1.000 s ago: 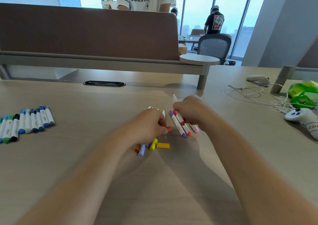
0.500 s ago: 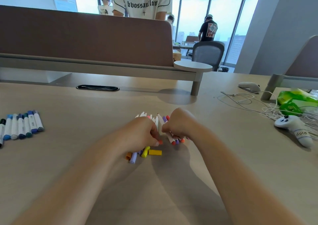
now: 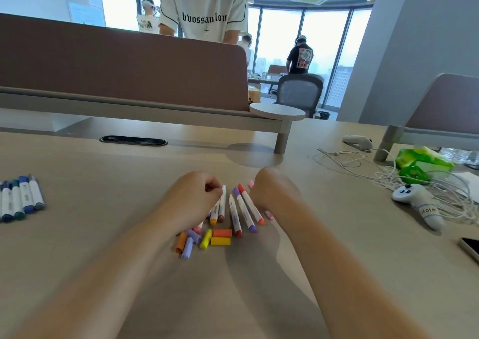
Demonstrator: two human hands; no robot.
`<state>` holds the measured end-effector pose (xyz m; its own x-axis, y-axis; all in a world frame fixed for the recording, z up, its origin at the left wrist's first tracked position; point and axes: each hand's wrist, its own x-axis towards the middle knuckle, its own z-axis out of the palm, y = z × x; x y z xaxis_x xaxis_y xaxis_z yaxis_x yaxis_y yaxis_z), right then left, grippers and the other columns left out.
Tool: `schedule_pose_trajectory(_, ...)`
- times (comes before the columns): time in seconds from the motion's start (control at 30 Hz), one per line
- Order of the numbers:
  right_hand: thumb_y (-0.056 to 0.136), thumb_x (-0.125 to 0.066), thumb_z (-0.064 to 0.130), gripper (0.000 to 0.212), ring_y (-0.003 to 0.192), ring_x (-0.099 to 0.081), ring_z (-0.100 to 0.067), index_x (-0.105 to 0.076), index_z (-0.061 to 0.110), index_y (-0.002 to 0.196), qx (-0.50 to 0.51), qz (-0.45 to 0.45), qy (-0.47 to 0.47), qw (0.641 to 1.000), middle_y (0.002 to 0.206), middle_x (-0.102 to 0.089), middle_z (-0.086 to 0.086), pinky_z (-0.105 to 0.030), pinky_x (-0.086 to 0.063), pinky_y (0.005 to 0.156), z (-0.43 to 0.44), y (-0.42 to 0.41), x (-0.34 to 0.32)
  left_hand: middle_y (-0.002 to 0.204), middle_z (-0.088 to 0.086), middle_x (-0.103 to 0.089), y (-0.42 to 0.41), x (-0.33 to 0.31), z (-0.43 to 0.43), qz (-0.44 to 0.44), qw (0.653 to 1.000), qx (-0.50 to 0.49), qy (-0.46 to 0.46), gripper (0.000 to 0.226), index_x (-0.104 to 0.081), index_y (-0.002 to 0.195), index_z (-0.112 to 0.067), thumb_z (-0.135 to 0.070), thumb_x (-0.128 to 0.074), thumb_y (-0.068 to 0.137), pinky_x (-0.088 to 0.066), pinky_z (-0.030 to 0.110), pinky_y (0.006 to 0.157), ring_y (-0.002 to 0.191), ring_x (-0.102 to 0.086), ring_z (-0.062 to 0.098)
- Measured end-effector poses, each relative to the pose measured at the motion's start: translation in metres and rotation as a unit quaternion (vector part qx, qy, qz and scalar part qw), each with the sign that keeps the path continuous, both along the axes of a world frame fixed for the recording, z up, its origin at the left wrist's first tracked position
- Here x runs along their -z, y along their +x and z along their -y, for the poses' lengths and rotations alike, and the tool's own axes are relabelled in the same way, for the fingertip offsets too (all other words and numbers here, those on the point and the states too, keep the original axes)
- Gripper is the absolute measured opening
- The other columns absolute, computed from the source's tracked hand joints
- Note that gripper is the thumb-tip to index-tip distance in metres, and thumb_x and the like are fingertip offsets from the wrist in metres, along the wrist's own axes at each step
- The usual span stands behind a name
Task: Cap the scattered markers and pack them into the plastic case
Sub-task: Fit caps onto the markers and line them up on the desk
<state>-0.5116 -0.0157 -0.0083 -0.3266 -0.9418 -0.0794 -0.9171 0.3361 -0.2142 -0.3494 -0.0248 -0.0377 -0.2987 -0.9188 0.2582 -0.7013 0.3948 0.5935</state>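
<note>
Both hands have drawn apart since half a second ago, when they were nearly touching over the pile. The left hand (image 3: 191,201) has its fingers (image 3: 216,189) curled at the far end of a white marker (image 3: 222,203); whether they really pinch it, I cannot tell. This marker's long axis runs from the fingers back toward the person.

The right hand (image 3: 276,192) is also curled, with its fingers hidden under the palm. A pink marker (image 3: 269,215) passes beneath it, held or only covered.

Between the two sets of fingers lie three more markers (image 3: 245,209), parallel to the white one. The loose caps (image 3: 220,237) are nearer the person, closer to the left hand. Well apart on the left side stands a row of capped markers (image 3: 23,198), cut off by the edge. The plastic case is not in view.
</note>
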Motion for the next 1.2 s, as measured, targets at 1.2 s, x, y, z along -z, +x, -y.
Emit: schedule_pose_trajectory(1.2, 0.099, -0.049, 0.027, 0.032, 0.064, -0.053, -0.019, -0.053, 0.021, 0.068, -0.262, 0.079, -0.112, 0.955, 0.072, -0.056, -0.001, -0.035, -0.047, 0.060, -0.008, 0.041, 0.003, 0.060, 0.000, -0.059, 0.011, -0.007, 0.002, -0.233, 0.967, -0.047, 0.095, 0.027, -0.062, 0.077, -0.011, -0.027, -0.055, 0.098, -0.040, 0.030, 0.059, 0.056, -0.049, 0.016)
